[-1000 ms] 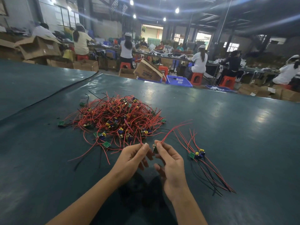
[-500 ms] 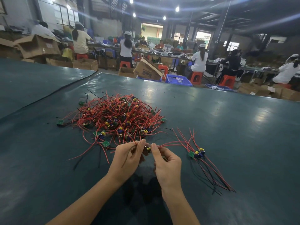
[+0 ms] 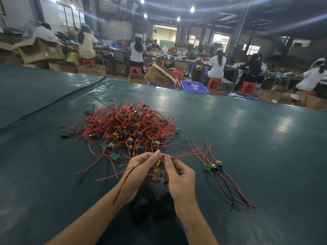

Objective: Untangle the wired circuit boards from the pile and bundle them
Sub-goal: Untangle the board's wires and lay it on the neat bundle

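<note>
Red leads of one wired board pinched between curled fingers of left hand and right hand, just before the pile. Advise drawing leads straight, then laying board parallel with sorted bundle, right.

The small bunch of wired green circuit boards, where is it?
Head view: the small bunch lies on the dark green table, right of the right hand, apart from the tangled wire pile.

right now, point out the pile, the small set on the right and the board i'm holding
pile (image 3: 123,128), head view, middle of the red wire tangle
small set (image 3: 214,166), head view, on its clustered boards
held board (image 3: 158,162), head view, its yellow part
</note>
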The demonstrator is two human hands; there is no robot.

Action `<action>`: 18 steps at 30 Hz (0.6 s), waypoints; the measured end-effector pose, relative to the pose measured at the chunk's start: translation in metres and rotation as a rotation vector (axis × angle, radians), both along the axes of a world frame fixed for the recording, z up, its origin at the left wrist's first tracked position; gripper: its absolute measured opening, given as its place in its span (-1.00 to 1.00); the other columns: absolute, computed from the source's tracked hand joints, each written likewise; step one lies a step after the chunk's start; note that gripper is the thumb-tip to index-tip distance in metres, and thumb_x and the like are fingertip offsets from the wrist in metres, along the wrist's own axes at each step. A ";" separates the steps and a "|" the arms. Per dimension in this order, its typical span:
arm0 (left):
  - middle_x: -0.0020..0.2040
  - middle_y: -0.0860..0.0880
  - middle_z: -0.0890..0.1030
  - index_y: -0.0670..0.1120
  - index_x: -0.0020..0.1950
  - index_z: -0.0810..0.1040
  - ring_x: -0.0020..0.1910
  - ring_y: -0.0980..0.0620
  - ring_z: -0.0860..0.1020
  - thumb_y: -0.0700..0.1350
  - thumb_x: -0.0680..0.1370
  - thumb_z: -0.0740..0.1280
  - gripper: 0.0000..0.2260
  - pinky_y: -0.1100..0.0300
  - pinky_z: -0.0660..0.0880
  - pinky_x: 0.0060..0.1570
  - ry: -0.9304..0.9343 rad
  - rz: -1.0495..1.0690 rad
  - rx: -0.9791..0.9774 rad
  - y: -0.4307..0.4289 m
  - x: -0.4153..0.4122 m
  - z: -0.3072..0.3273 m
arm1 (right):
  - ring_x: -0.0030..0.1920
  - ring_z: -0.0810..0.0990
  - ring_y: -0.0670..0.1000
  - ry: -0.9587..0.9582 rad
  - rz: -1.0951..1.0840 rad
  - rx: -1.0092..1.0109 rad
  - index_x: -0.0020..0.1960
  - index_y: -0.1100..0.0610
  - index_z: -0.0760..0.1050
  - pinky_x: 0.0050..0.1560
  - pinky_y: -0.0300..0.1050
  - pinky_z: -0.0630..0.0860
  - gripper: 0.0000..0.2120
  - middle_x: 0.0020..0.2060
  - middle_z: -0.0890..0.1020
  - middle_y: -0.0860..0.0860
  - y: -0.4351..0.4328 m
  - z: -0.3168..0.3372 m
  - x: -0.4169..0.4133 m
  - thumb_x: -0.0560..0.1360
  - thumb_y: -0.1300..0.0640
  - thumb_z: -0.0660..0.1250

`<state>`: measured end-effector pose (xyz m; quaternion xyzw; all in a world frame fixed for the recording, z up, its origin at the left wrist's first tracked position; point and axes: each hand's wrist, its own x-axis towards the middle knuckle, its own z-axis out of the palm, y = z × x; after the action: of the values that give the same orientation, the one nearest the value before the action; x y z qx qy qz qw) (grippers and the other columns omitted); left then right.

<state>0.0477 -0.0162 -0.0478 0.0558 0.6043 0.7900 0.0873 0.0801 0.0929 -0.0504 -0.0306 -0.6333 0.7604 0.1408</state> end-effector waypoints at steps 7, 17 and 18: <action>-0.28 -0.13 0.66 -0.29 -0.06 0.64 -0.34 0.04 0.63 0.08 0.45 0.37 -0.59 0.28 0.51 -0.36 0.041 -0.055 -0.113 0.000 0.001 0.001 | -0.07 0.72 0.04 -0.002 -0.046 -0.011 -0.18 -0.14 0.73 -0.08 -0.09 0.66 -0.77 -0.16 0.74 0.01 0.002 -0.002 -0.002 0.55 0.07 0.35; -0.35 -0.13 0.65 -0.24 -0.22 0.64 -0.43 0.04 0.58 0.03 0.48 0.37 -0.68 0.29 0.42 -0.53 0.125 0.057 -0.121 0.004 0.003 0.005 | -0.16 0.70 0.12 -0.197 -0.103 -0.264 -0.19 0.06 0.74 0.01 0.10 0.64 -0.86 -0.24 0.73 0.11 0.003 0.001 -0.010 0.51 0.12 0.43; -0.34 -0.15 0.65 -0.24 -0.22 0.63 -0.44 0.03 0.57 0.04 0.47 0.36 -0.67 0.28 0.40 -0.55 0.123 0.061 -0.120 0.003 0.002 0.006 | -0.30 0.64 0.09 -0.218 -0.123 -0.296 -0.22 0.04 0.74 -0.15 -0.01 0.62 -0.85 -0.33 0.68 0.08 0.005 0.002 -0.011 0.50 0.11 0.44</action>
<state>0.0497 -0.0128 -0.0417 0.0804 0.6560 0.7499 0.0289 0.0688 0.0984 -0.0486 -0.1717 -0.5229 0.8274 0.1116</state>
